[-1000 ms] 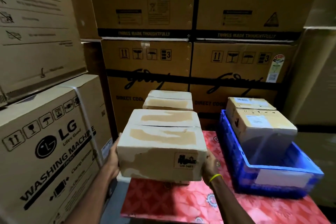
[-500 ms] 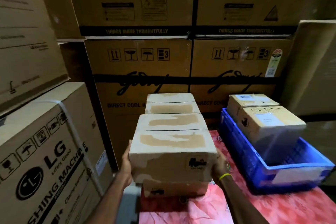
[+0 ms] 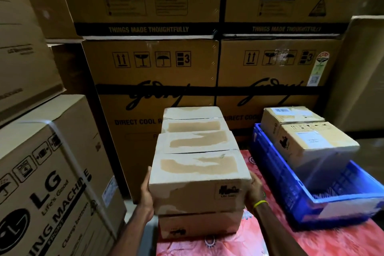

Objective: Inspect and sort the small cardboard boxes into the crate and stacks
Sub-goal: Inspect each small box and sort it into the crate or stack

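The whitish small cardboard box with torn brown tape patches [image 3: 197, 176] sits at the front left of the red patterned worktop [image 3: 342, 241]. It is on, or a hair above, a matching lower cardboard box [image 3: 199, 225]; whether it is fully seated cannot be told. The hands are apart and clamp it between them: the left hand [image 3: 146, 191] is on its left wall and the right hand [image 3: 254, 190], with a yellow wristband [image 3: 260, 203], on its right wall, most fingers hidden behind the box. To finish well, line up its front face and corners with the box beneath, keep it level, let the weight settle, and only then slide the palms off sideways, so it neither overhangs the worktop edge nor nudges the rear stack of similar boxes [image 3: 193, 122]. The blue plastic crate [image 3: 342, 208], holding two brown cardboard boxes [image 3: 311, 143], stands well clear to the right. Compared with a second ago, the held box has come down over the lower one, whose front now shows far more; the grip and the crate's load look unchanged.
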`<action>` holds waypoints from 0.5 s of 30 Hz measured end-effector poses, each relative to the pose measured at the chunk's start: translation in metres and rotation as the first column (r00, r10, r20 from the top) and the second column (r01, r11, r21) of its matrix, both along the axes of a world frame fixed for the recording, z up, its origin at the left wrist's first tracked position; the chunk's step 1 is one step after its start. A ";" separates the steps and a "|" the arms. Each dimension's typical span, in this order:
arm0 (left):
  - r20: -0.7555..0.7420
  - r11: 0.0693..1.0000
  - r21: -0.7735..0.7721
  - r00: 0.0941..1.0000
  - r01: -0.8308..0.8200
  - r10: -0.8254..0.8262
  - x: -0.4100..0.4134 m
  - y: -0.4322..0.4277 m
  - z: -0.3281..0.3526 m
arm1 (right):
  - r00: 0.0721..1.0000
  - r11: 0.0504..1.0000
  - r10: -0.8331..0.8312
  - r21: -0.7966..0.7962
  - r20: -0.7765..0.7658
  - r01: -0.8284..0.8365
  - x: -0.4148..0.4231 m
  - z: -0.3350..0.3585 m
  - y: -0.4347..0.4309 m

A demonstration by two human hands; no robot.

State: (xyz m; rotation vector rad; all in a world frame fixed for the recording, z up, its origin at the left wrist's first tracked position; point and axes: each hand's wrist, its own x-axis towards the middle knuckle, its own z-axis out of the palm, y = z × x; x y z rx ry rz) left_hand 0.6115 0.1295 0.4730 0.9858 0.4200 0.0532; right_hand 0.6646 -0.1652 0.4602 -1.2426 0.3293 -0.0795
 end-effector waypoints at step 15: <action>0.001 0.993 -0.114 1.000 0.020 -0.020 0.010 -0.009 -0.016 | 1.000 0.999 -0.021 0.049 -0.015 0.022 0.015 -0.029 -0.003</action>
